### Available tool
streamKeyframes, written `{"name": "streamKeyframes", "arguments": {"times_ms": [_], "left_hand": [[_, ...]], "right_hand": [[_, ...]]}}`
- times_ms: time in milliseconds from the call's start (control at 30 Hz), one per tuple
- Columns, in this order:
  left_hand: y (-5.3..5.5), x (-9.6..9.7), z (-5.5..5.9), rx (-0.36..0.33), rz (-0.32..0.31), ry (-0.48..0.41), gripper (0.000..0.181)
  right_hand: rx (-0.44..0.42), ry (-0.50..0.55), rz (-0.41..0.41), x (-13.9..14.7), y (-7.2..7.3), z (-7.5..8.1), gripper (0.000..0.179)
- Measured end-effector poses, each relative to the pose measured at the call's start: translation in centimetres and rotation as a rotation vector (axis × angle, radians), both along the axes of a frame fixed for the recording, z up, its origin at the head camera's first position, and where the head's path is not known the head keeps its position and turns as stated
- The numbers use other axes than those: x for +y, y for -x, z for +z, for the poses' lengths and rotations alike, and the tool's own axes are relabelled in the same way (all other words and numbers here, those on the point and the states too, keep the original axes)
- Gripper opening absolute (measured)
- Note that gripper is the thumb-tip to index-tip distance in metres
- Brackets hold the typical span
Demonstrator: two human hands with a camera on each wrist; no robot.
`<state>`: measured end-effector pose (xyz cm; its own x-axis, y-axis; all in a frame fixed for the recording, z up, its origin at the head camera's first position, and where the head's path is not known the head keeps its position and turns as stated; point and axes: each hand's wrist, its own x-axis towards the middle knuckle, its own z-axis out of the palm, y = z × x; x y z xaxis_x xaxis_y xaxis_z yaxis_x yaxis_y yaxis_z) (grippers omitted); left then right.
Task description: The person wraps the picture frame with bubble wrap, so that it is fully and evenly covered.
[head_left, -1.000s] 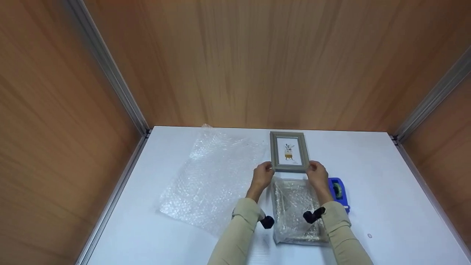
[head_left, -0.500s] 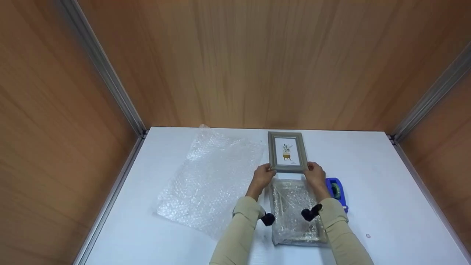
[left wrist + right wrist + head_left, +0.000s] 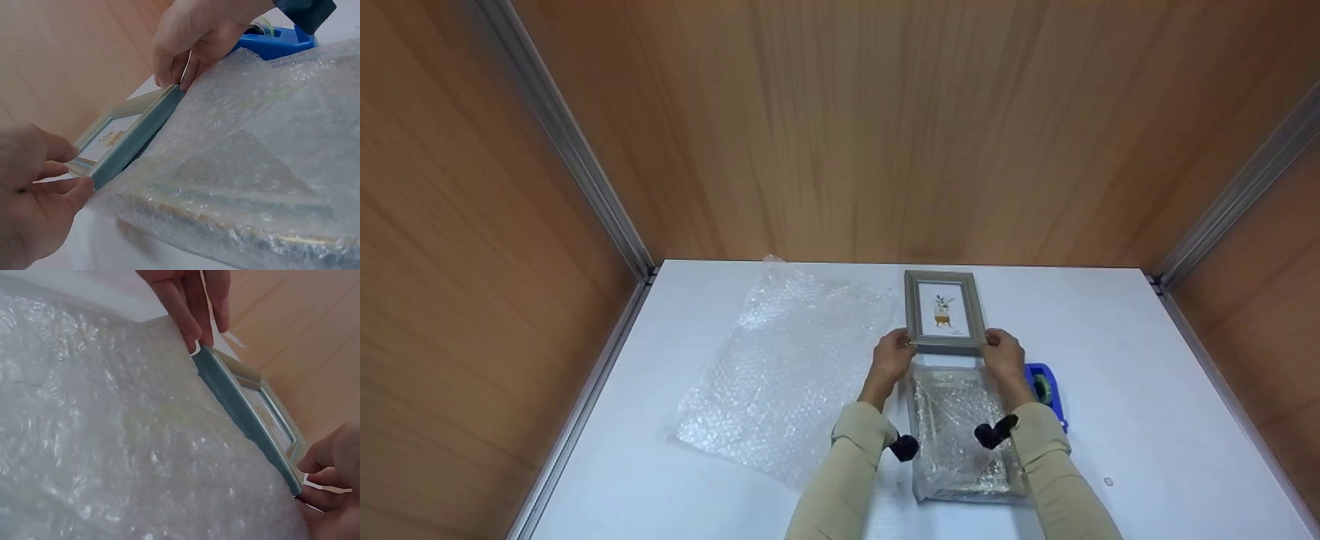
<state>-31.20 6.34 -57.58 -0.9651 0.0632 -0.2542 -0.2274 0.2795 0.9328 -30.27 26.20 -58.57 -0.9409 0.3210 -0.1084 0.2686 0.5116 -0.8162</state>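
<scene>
A grey-green picture frame [image 3: 945, 341] with a small plant picture lies face up near the back of the white table. My left hand [image 3: 891, 358] pinches its near left corner between thumb and fingers. At the near right corner, my right hand [image 3: 1005, 360] grips the frame in the same way. Just in front of it, partly under my right forearm, lies a second frame wrapped in bubble wrap [image 3: 960, 435]. In the left wrist view the picture frame [image 3: 140, 132] shows its near side edge, right against the wrapped bundle [image 3: 242, 152].
A loose sheet of bubble wrap [image 3: 795, 367] spreads over the table's left half. A blue tape dispenser [image 3: 1046, 390] stands to the right, partly behind my right arm. A tiny clear scrap [image 3: 1108, 481] lies farther right. Wooden panels [image 3: 840, 135] enclose the table.
The head view has shifted slightly. Both hands stay at the picture frame's near corners, and the frame keeps nearly the same place on the table.
</scene>
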Motion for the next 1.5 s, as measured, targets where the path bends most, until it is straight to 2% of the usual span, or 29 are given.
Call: {"name": "streamKeyframes", "arguments": {"times_ms": [167,367,533,667,767,867,1133,1300,1500], "left_hand": [[-0.2,-0.3,0.4,0.039,0.058,-0.005,0.035],[-0.2,-0.6,1.2,0.027,0.117,0.014,0.036],[-0.3,-0.7,1.5,0.018,0.099,0.012,0.034],[-0.4,-0.7,1.1,-0.012,0.103,-0.025,0.029],[-0.4,-0.8,0.7,-0.007,0.141,-0.058,0.025],[-0.3,-0.9,0.5,0.027,0.181,-0.073,0.022],[-0.2,-1.0,0.2,0.062,0.287,-0.125,0.015],[-0.4,-1.0,0.1,0.078,0.305,-0.136,0.013],[-0.6,-0.9,0.5,0.081,0.314,-0.258,0.014]], "right_hand": [[-0.018,0.002,-0.029,-0.1,-0.2,0.7,0.039],[0.002,0.008,-0.056,-0.1,-0.3,1.1,0.036],[0.016,0.030,-0.097,-0.2,-0.5,1.2,0.032],[0.012,0.058,-0.117,-0.1,-0.8,1.1,0.031],[0.004,0.113,-0.133,0.0,-1.0,1.1,0.031],[0.009,0.171,-0.151,-0.1,-1.0,1.2,0.031],[0.011,0.419,-0.196,-1.2,-1.5,1.6,0.032],[0.040,0.449,-0.235,-1.4,-1.8,1.6,0.032],[0.092,0.489,-0.252,-1.6,-2.3,1.5,0.031]]}}
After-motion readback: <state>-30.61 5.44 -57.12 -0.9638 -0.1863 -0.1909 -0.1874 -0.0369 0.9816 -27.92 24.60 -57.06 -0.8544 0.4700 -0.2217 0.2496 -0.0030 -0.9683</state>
